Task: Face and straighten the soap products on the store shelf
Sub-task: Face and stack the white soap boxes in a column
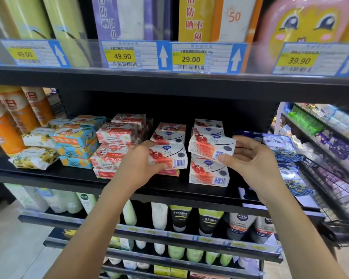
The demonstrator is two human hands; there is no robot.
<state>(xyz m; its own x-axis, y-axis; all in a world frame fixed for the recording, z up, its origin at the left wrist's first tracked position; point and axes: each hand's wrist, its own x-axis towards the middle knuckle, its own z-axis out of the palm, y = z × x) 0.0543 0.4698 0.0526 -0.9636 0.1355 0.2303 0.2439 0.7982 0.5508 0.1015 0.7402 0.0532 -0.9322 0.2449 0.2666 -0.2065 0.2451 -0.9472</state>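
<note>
Middle shelf (73,175), left to right. Orange bottles (7,125) stand at the far left end, leaning slightly. Just beside them lie yellow-flowered soap packs (35,158), stacked and skewed to the shelf edge. Next are blue-and-orange soap boxes (75,138), piled unevenly with the top ones turned at an angle. Red-and-white Goat Soap boxes (115,135) follow in two stacks, their lettering upside down to the viewer. The left hand (137,164) reaches in from below; its grip is closed round the left end of a white-and-red soap box (168,156), fingers curled over the near edge. This box lies flat on top of the front stack of the middle column, barcode facing outward, with similar boxes stacked behind it. To the right, a tilted soap box (212,146) of the same kind is held above a lower soap box (209,175) that sits square on the shelf; whether the two touch cannot be told. The right hand (254,158) grasps the tilted box at its right end, thumb on the front lower corner, fingers behind. More boxes of this kind stand at the back of that column. Blue patterned packs (280,147) lie just beyond the right hand. Price tags (190,58) hang on the shelf above.
</note>
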